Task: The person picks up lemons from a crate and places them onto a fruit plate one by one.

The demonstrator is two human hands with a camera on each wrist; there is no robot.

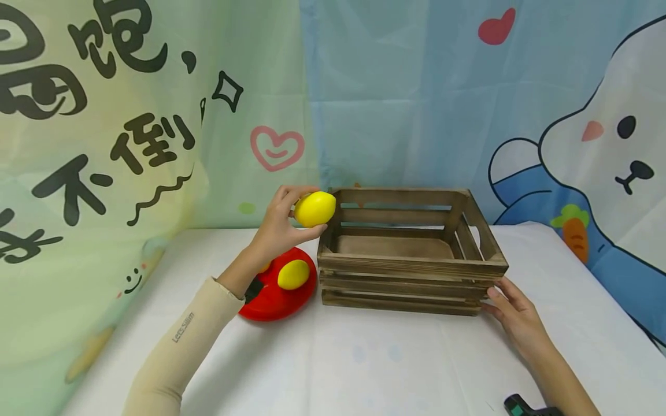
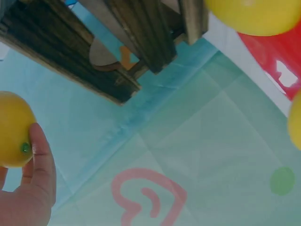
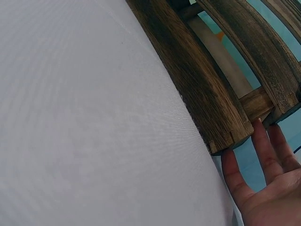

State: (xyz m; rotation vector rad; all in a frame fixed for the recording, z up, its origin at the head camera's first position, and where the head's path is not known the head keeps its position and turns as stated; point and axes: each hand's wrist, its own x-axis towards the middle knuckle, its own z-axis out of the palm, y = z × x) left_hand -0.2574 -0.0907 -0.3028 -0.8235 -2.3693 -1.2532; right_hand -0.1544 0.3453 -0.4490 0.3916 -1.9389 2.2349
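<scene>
A yellow lemon is held up by my left hand, pinched between thumb and fingers beside the crate's upper left corner. In the left wrist view the same lemon shows a small green tip near a finger. The slatted brown wooden crate stands upright on the white cloth, its inner floor bare. At its lower front right corner, my right hand rests its fingertips against the slat ends. Behind the left wrist lies a red plate with a lemon on it and another mostly hidden.
A white cloth covers the table. Close behind the crate hangs a printed curtain with hearts and a white cartoon animal. Near the right forearm, a black wrist-strap device shows at the lower edge.
</scene>
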